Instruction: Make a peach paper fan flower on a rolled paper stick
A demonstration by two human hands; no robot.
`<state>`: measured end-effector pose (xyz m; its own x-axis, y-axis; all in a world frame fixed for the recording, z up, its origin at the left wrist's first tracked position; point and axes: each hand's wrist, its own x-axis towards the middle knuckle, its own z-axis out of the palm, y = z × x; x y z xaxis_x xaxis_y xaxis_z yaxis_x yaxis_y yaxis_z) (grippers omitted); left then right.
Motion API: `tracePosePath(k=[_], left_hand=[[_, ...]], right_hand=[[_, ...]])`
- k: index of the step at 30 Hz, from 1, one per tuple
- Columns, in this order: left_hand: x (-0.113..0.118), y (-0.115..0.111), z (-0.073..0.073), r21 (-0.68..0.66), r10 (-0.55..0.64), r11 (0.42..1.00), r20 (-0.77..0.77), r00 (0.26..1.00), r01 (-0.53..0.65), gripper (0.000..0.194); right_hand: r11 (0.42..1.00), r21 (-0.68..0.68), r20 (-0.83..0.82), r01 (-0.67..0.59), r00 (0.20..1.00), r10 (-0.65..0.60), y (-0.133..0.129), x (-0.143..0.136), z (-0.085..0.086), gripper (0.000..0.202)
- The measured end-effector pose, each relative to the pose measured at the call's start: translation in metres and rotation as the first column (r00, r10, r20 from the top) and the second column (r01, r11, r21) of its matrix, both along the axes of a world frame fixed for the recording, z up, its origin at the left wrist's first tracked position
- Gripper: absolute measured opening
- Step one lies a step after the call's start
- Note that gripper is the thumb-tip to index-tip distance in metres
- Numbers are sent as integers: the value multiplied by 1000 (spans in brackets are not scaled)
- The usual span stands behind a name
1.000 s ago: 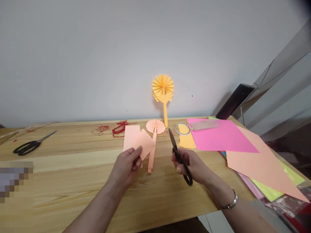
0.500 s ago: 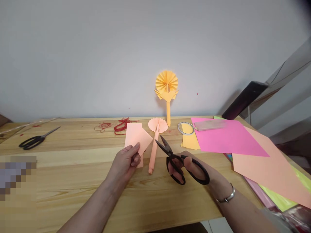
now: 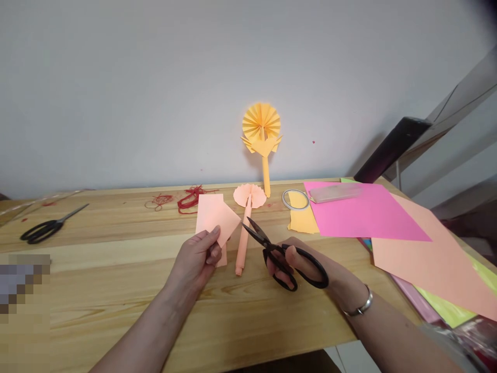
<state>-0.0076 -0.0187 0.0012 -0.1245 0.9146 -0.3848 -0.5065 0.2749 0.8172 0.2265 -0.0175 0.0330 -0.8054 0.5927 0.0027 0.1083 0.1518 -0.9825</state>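
Note:
A small piece of peach paper (image 3: 225,220) is pinched between the thumb and fingers of my left hand (image 3: 202,254). Behind it on the table lies another peach paper piece (image 3: 205,207). My right hand (image 3: 295,259) has its thumb and fingers through the handles of black scissors (image 3: 266,241). Their blades are parted, with the tips close to the right corner of the held paper. Between my hands a peach paper fan on a rolled paper stick (image 3: 243,241) lies flat, partly behind the blade tips.
A yellow paper fan on a stick (image 3: 265,176) leans on the wall. Red thread (image 3: 190,199) and second scissors (image 3: 50,228) lie to the left. A tape ring (image 3: 285,199) rests on yellow paper (image 3: 305,221). Pink (image 3: 361,217) and peach sheets (image 3: 423,264) cover the right side, near a black cylinder (image 3: 392,147).
The view has shifted slightly. The scissors have come a little nearer to the held paper's corner, blades still parted. My left hand keeps the same hold.

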Motion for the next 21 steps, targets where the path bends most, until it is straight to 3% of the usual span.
tracePosePath(k=[21], left_hand=[[2,-2,1,4,-21,1000,-48,999,22,39]], right_hand=[[1000,-12,9,7,1000,-7,2,1,-1,62]])
